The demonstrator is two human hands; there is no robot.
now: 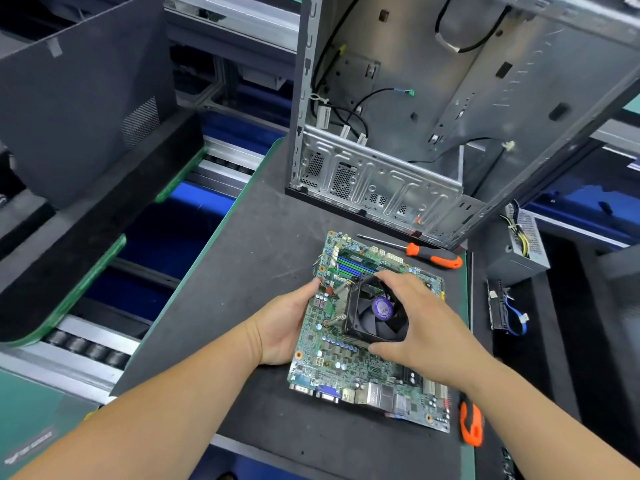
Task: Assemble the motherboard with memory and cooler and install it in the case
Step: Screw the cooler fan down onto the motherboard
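Observation:
The green motherboard (349,368) lies flat on the dark work mat (263,271). A black cooler fan (375,313) with a purple hub sticker sits on its middle. My right hand (426,327) curls over the cooler, thumb at its near edge and fingers at its far edge. At the board's left edge, my left hand (287,327) holds the motherboard. A memory stick (356,259) stands in the blue slots at the far end. The open metal case (433,126) stands upright behind the board.
An orange-handled screwdriver (433,256) lies between board and case. Another orange-handled tool (471,424) lies under my right forearm. A power supply (523,244) and a drive with blue cable (505,310) sit at right. A roller conveyor (86,348) runs at left.

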